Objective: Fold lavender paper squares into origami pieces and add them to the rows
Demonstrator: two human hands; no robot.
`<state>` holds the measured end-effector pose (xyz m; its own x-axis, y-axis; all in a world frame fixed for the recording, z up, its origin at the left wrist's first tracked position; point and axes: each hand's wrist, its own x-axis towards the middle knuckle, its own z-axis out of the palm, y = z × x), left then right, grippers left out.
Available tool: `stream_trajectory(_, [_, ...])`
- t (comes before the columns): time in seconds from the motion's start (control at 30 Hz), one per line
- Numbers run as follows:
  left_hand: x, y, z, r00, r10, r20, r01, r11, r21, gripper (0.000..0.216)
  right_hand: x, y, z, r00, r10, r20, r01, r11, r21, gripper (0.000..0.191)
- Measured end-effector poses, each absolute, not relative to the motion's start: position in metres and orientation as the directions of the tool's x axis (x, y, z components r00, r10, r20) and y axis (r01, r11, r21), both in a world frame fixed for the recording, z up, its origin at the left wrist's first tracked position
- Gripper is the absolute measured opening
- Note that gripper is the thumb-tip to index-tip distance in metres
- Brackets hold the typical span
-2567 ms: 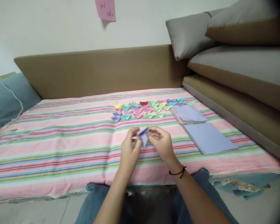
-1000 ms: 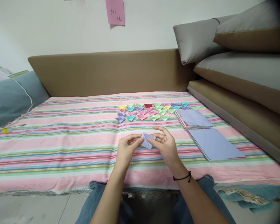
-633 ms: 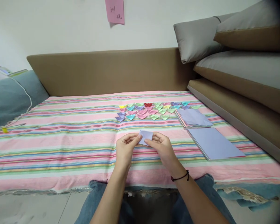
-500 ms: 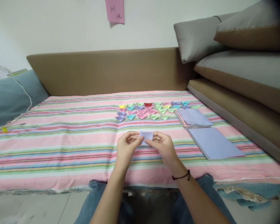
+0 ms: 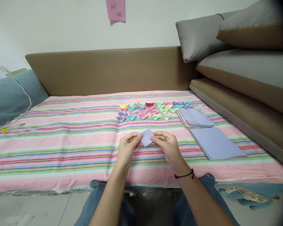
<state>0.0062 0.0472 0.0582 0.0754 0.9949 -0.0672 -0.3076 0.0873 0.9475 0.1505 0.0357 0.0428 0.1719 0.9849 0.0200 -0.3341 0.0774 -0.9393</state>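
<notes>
One striped cloth [image 5: 61, 141] spreads across most of the view; rows of folded paper boats [image 5: 144, 111] lie on its far middle; to their right, a far stack [image 5: 195, 117] and a near stack [image 5: 217, 142] of paper sit one in front of the other; at centre, nearer than the boats, the left hand [image 5: 128, 149] and right hand [image 5: 168, 147] each pinch one side of a small lilac square [image 5: 147, 137], held over the cloth, one corner pointing away; crisp folding would seem to call for an even, light pinch, edges matched exactly, and creases pressed firmly.
</notes>
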Motion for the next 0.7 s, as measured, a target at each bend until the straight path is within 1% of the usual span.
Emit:
stream_trajectory(0.2, [0.0011, 0.0472, 0.0635, -0.008, 1.0, 0.017, -0.203, -0.018, 0.979, 0.02, 0.158, 0.0369, 0.0466, 0.181, 0.983, 0.014, -0.262, 0.062, -0.963, 0.027])
stream_trajectory(0.3, [0.0003, 0.0466, 0.0657, 0.007, 0.997, 0.075, -0.13, -0.073, 0.989, 0.02, 0.1579, 0.0363, 0.0477, 0.181, 0.983, 0.018, -0.253, 0.064, -0.965, 0.027])
stream_trajectory(0.4, [0.0008, 0.0466, 0.0649, 0.051, 0.993, 0.105, -0.074, -0.101, 0.992, 0.026, 0.1567, 0.0353, 0.0478, 0.17, 0.985, 0.034, -0.235, 0.074, -0.969, 0.027])
stream_trajectory(0.5, [0.001, 0.0474, 0.0623, 0.061, 0.994, 0.096, -0.087, -0.09, 0.992, 0.024, 0.1559, 0.035, 0.0471, 0.145, 0.988, 0.049, -0.236, 0.082, -0.968, 0.029])
stream_trajectory(0.63, [0.0004, 0.0487, 0.0604, 0.054, 0.998, 0.038, -0.156, -0.029, 0.987, 0.019, 0.1556, 0.0364, 0.0454, 0.123, 0.99, 0.069, -0.248, 0.099, -0.964, 0.027])
stream_trajectory(0.7, [0.0006, 0.0487, 0.0606, 0.077, 0.997, 0.02, -0.155, -0.007, 0.988, 0.019, 0.1551, 0.0372, 0.0444, 0.101, 0.992, 0.071, -0.249, 0.094, -0.964, 0.027])
